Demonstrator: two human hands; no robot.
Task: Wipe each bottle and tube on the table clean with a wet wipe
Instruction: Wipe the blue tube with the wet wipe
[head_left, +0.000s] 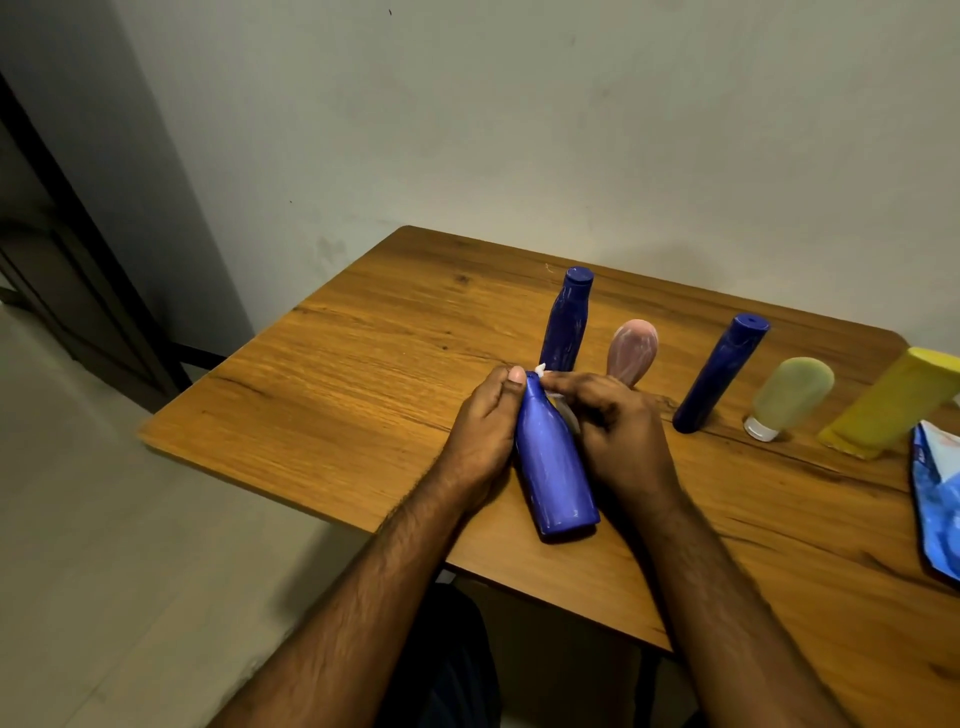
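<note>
Abutting plaster wall (519, 130): wooden table (363, 364).

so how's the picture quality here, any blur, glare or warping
Head view: dim, warm light; the hands and the held bottle are fairly sharp. Faint sheen on that bottle, no hard glare. Wide-angle warping tilts the standing bottles and bends the table edges. Soft shadows fall on the wall behind.

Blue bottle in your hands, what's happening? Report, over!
Left hand grips blue bottle near its top. Right hand pinches white wipe against the neck. Other bottles and tubes stand behind, nothing blocking.
</note>
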